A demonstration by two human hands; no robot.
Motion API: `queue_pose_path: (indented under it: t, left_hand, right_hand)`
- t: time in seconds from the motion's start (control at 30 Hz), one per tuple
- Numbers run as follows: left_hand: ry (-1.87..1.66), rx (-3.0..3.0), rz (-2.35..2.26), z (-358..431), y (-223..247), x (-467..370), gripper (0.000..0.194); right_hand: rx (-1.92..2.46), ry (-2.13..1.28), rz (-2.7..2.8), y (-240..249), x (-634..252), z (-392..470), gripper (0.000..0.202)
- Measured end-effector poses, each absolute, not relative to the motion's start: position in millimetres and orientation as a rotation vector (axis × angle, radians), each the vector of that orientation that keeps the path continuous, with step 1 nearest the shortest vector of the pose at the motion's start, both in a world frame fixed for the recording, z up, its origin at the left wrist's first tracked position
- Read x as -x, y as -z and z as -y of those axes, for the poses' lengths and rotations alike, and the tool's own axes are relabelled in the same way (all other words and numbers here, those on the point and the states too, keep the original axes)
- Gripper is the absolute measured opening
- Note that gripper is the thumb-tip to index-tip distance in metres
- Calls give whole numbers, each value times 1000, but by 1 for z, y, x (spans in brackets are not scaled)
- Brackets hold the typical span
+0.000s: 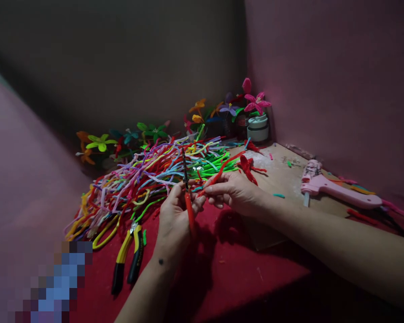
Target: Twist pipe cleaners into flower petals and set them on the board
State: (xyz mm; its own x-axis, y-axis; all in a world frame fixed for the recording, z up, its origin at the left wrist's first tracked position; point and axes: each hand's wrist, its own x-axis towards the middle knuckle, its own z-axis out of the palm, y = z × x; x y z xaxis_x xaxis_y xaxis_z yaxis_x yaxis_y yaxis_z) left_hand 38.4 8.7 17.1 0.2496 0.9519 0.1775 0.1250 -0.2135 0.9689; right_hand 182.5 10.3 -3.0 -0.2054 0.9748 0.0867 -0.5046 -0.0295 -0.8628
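Above red cloth [239, 269], left hand [174, 220] grips orange-handled tool [190, 210], right hand [238, 193] pinches red strip [225, 167]

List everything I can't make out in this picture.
Head view:
- Red strip: pinched part hidden by the right hand.
- Yellow-black pliers: handle lettering too small to read.
- Blue patch: pixelated beyond recognition.
- Right forearm: cut off by the picture's right edge.

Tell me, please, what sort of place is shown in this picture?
Probably a small handicraft corner: a heap of colourful fuzzy stems lies in front of fuzzy flowers, and what looks like a pink glue gun rests at the right.
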Motion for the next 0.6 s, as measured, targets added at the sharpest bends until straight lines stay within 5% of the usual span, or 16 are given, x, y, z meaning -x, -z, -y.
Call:
queue_pose_path:
  t: [0.6]
  left_hand:
    - [-1141, -1554, -1077, -9, -22, -32, 45]
  right_hand:
    - [666, -1430, 900, 1, -182, -13, 8]
